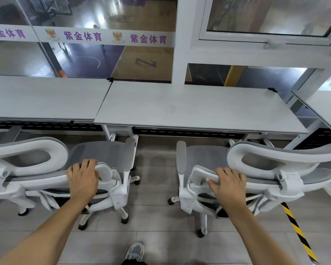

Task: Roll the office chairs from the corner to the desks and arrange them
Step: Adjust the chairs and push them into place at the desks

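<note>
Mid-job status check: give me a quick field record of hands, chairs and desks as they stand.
left hand: grips the backrest top of the left chair
right hand: grips the backrest top of the right chair
chairs: side by side, apart, seats toward the desks, not tucked under
left chair position: near the joint of left desk and middle desk
right chair position: before the middle desk
floor: striped tape right of the right chair

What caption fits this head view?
Left hand on left chair, right hand on right chair, gripping backrests before white desks.
</note>
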A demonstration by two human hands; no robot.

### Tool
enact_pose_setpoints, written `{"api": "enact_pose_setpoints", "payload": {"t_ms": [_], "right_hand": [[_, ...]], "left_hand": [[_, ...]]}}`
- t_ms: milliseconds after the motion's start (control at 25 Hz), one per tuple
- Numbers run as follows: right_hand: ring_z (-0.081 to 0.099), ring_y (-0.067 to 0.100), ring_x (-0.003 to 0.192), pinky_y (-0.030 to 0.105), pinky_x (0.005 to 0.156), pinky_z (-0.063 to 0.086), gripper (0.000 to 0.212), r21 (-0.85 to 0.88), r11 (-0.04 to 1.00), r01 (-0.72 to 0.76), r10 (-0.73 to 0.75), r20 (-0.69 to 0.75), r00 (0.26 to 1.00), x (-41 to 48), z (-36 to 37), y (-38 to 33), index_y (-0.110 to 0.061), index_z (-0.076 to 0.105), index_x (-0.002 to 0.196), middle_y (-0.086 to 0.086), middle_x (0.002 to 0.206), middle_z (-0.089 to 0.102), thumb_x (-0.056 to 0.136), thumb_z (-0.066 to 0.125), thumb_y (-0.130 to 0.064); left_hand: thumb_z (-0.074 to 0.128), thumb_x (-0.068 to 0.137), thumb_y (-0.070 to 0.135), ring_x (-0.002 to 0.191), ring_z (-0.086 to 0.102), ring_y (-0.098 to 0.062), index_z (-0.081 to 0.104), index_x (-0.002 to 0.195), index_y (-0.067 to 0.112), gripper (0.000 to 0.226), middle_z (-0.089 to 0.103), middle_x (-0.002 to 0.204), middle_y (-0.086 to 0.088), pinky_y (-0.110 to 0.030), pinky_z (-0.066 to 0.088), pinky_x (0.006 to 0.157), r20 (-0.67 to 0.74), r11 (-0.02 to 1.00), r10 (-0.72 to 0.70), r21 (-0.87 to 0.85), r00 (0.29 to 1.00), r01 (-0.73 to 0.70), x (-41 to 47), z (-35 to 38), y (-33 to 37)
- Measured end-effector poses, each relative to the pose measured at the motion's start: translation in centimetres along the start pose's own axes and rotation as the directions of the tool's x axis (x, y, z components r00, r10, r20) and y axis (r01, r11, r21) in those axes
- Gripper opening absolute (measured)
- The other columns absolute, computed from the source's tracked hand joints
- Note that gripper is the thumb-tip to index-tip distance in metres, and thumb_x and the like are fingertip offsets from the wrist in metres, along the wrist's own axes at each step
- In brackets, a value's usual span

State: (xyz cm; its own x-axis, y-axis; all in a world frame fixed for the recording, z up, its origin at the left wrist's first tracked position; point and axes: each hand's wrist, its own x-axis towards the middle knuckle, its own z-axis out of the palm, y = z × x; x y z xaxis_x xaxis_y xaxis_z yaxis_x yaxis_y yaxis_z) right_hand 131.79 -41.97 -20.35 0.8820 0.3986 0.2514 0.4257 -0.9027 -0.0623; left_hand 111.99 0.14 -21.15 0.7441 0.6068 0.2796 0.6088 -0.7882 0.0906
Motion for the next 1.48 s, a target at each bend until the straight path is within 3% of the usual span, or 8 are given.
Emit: {"api": "enact_pose_setpoints", "payload": {"t_ms": [400,600,760,920,1120,1280,1480], "right_hand": [[0.056,0.027,0.084,0.042,0.08,0.035,0.03,0.014,1.0,0.005,-0.005,-0.027,1.0,0.4,0.1,-1.4,-0.021,0.062,0.094,0.0,0.087,0.06,0.08,0.075,-0.044],[0.056,0.027,0.086,0.042,0.079,0.036,0.031,-0.002,1.0,0.006,-0.006,-0.016,1.0,0.6,-0.1,-1.4,-0.02,0.062,0.097,0.001,0.09,0.061,0.082,0.074,-0.044],[0.059,0.028,0.097,0.043,0.088,0.039,0.036,0.091,0.996,0.005,-0.006,0.01,1.0,0.1,-0.7,-1.1,-0.02,0.063,0.113,0.002,0.103,0.065,0.084,0.073,-0.037],[0.057,0.026,0.101,0.039,0.092,0.04,0.029,0.274,0.96,0.058,-0.052,-0.028,0.998,-0.9,-2.1,-0.1,-0.019,0.059,0.117,0.001,0.109,0.064,0.088,0.065,-0.022],[0.057,0.024,0.101,0.037,0.091,0.04,0.025,0.321,0.947,0.025,0.009,-0.104,0.995,-3.9,-4.4,1.2,-0.018,0.061,0.114,-0.002,0.11,0.065,0.089,0.06,-0.017],[0.059,0.027,0.109,0.038,0.1,0.036,0.036,0.307,0.945,-0.112,0.148,-0.099,0.984,-7.6,-6.6,2.9,-0.015,0.065,0.122,0.0,0.117,0.068,0.088,0.056,-0.021],[0.056,0.021,0.111,0.033,0.099,0.036,0.034,0.262,0.919,-0.296,0.325,-0.074,0.943,-13.9,-11.2,4.6,-0.021,0.062,0.125,-0.006,0.118,0.065,0.092,0.056,-0.02]], "left_hand": [[0.073,0.077,0.003,0.088,0.052,-0.041,0.063,0.105,0.011,0.031,0.063,0.1,-0.014,-0.053,0.033,0.082,-0.02,1.0,0.001,-0.018,1.0,-0.001,-0.3,0.0,0.0],[0.071,0.08,0.005,0.094,0.053,-0.04,0.063,0.11,0.014,0.032,0.063,0.104,-0.012,-0.054,0.034,0.089,0.028,1.0,-0.007,-0.017,1.0,0.008,-0.1,-0.7,0.0],[0.07,0.079,0.005,0.105,0.055,-0.038,0.063,0.116,0.016,0.039,0.064,0.113,-0.01,-0.057,0.032,0.104,0.047,0.998,0.064,-0.024,0.997,-0.063,-1.3,-2.4,2.3],[0.071,0.078,0.01,0.11,0.054,-0.033,0.064,0.115,0.02,0.039,0.063,0.122,-0.004,-0.05,0.038,0.098,0.071,0.979,0.167,-0.135,0.983,-0.156,-3.8,-4.9,8.3],[0.051,0.085,0.028,0.109,0.054,-0.024,0.058,0.116,0.029,0.032,0.06,0.121,0.008,-0.042,0.039,0.096,0.071,0.87,0.399,-0.343,0.914,-0.353,-6.6,-7.4,16.5],[0.057,0.089,0.026,0.113,0.051,-0.019,0.056,0.121,0.031,0.033,0.058,0.123,0.01,-0.034,0.032,0.098,0.058,0.754,0.542,-0.474,0.839,-0.454,-8.7,-8.6,21.5],[0.062,0.091,0.02,0.116,0.047,-0.017,0.058,0.123,0.027,0.033,0.057,0.124,0.008,-0.028,0.027,0.099,0.025,0.532,0.737,-0.638,0.675,-0.557,-13.1,-10.0,26.6]]}}
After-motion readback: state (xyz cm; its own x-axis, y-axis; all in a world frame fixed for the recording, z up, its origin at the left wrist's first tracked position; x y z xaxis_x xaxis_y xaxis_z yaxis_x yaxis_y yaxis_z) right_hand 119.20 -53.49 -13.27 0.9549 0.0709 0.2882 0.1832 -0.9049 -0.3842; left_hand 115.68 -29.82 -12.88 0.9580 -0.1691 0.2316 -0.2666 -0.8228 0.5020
